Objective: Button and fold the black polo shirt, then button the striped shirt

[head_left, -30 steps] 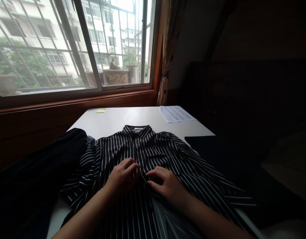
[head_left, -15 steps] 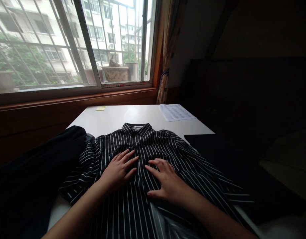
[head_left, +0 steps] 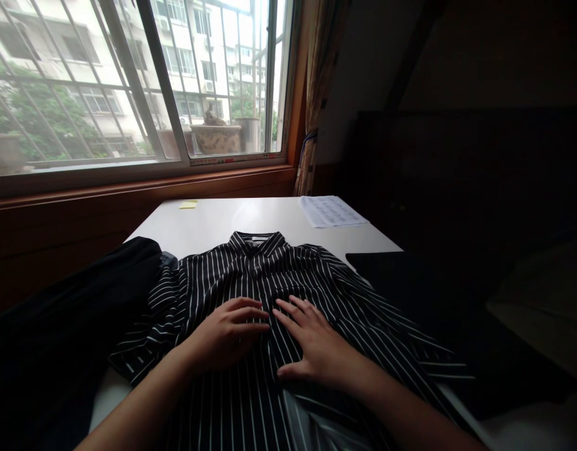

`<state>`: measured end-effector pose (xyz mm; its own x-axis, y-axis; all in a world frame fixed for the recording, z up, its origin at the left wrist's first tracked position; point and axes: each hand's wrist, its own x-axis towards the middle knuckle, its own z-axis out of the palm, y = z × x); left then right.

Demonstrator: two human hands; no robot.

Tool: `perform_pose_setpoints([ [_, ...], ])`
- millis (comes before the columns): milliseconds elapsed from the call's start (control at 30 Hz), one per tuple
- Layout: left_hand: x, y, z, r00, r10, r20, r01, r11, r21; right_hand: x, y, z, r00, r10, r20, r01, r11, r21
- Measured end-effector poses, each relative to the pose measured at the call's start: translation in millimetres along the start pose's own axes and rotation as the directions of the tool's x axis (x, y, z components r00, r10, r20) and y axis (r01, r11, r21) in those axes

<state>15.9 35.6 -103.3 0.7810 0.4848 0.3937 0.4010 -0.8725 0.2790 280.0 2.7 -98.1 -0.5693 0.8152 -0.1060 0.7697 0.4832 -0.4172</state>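
A black shirt with white stripes [head_left: 213,272] lies spread front up on the white table, its collar at the far end. My left hand [head_left: 229,332] is over the left side of the shirt front, fingers stretched toward the button placket and the thumb mostly hidden beneath. Opposite it, my right hand [head_left: 311,341] rests on the other side of the front with its fingers spread. The fingertips of both hands nearly meet at the placket. Neither hand grips anything that I can see. Both sleeves reach outward, and a grey patch of cloth shows below my right hand.
Dark clothing [head_left: 104,282] is heaped along the left side of the table [head_left: 250,210]. At the far edge are a yellow sticky note [head_left: 188,204] and printed sheets [head_left: 332,212]. More dark cloth [head_left: 382,269] lies at the right. A barred window [head_left: 213,75] stands behind.
My left hand has moved slightly down and right toward the placket, its fingers more bent. My right hand's fingers have straightened a little; the hand stays in place.
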Motion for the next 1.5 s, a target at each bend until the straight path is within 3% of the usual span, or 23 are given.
perform_pose_setpoints([
  [100,1.4,9.3,-1.6,0.997,0.044,0.056,-0.039,0.996,-0.077,1.2,4.5,-1.4,1.0,0.008,-0.004,-0.008,1.0,-0.012],
  [533,3.3,5.4,2.8,0.997,-0.049,0.06,0.054,0.996,-0.076,3.0,18.5,-4.2,0.999,0.025,-0.025,-0.025,1.0,-0.009],
  [767,2.0,-0.5,-9.9,0.987,-0.064,0.149,0.105,0.952,-0.288,4.4,26.0,-6.7,0.995,0.054,-0.089,-0.06,0.996,-0.068],
  [867,2.2,2.2,-16.2,0.99,-0.048,0.135,0.094,0.931,-0.353,3.4,25.0,-6.4,0.993,0.046,-0.109,-0.056,0.995,-0.084],
  [1233,3.2,13.3,-3.1,0.993,-0.024,0.119,0.032,0.997,-0.066,4.6,25.5,-2.6,0.991,0.041,-0.126,-0.055,0.993,-0.104],
  [1500,5.2,15.3,1.7,0.996,-0.028,0.086,0.025,0.999,0.034,4.6,25.4,-2.9,0.99,0.034,-0.137,-0.048,0.994,-0.101],
])
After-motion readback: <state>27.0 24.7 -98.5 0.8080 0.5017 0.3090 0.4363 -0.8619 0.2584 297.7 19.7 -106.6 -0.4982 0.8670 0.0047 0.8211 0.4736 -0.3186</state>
